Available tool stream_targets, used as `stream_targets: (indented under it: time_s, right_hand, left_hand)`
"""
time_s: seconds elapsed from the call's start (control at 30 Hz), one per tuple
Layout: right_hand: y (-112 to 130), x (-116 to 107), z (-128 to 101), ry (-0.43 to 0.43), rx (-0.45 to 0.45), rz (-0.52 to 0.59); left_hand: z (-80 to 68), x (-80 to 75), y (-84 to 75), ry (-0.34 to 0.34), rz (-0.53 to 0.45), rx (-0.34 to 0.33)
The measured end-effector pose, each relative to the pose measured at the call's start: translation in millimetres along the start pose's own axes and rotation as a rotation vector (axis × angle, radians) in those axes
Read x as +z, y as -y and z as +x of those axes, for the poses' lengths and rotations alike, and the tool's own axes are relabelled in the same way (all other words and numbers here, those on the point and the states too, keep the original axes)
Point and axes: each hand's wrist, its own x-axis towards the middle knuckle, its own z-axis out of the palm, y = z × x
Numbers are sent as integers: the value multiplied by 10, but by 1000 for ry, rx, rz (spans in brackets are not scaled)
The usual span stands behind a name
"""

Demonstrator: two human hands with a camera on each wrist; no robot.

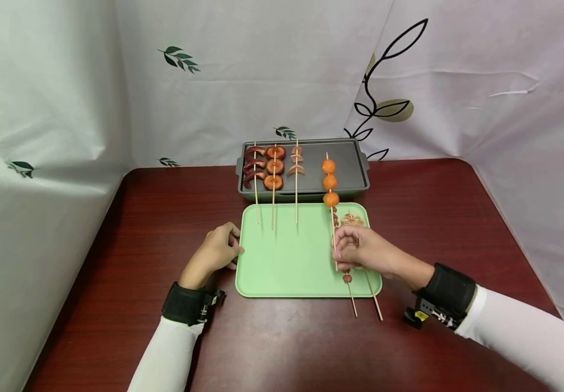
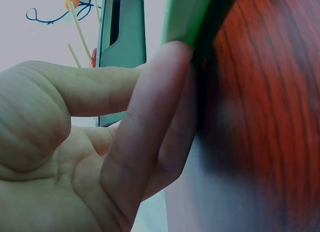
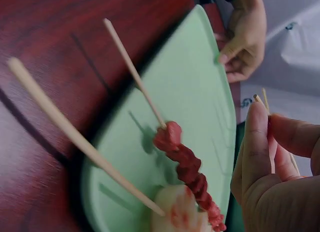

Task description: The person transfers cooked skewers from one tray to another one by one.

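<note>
Orange round balls on a wooden skewer [image 1: 330, 181], held over the dark grey rectangular pan [image 1: 353, 163]

The right hand [image 1: 365, 247] is closed on the lower part of the stick, pinching it above the pale green rectangular tray [image 1: 287, 261]. The left hand [image 1: 215, 250] pinches the tray's left rim, its thumb over the edge.

The relation that counts, I judge, is the skewer's line against the pan: it lies straight ahead of the right hand, the nearer one, its long axis running away from the person and across the pan's long side. The upper two balls appear over the pan, the lowest at its front edge; whether any touches it, I cannot tell.

To the left, dark red curled pieces [image 1: 251, 164], brown round slices [image 1: 274, 166] and pale pink crescents [image 1: 296, 170] lie on sticks running much the same way. Under and beside the right hand, a red knobbly skewer [image 3: 189, 167] and a pale skewer with reddish marks [image 3: 175, 212] rest on the tray, their stick ends overhanging the reddish-brown wooden worktop [image 1: 115, 245].
</note>
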Motion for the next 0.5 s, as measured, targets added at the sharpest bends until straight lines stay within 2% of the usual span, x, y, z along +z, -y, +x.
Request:
stream_targets:
  time_s: [0.5]
  right_hand:
    - [-103, 164, -167, 42, -36, -94]
  left_hand:
    - [-4, 0, 0, -3, 2, 2]
